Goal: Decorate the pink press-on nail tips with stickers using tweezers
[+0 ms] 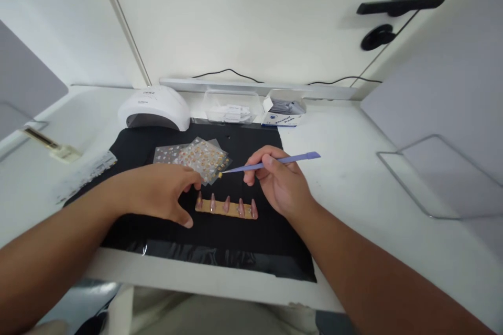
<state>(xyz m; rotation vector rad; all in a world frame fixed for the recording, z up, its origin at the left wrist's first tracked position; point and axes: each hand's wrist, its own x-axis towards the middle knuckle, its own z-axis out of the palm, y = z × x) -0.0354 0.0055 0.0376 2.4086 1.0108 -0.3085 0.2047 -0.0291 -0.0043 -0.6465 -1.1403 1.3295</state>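
My right hand grips slim purple tweezers between thumb and fingers, their point aimed left. At the tip is a tiny gold nail sticker, close to the edge of the fanned clear sticker sheets with gold and silver designs. Palm down, my left hand hovers or rests beside those sheets, thumb and fingers apart with nothing visible between them. Just right of its thumb lies a tan strip carrying several pointed pinkish false nails in a row.
A black mat covers the middle of the white table. Behind it stand a white nail lamp, a clear tray and an alcohol pad box. On the left lies a bottle with a gold brush-like handle. Wire stands flank the table.
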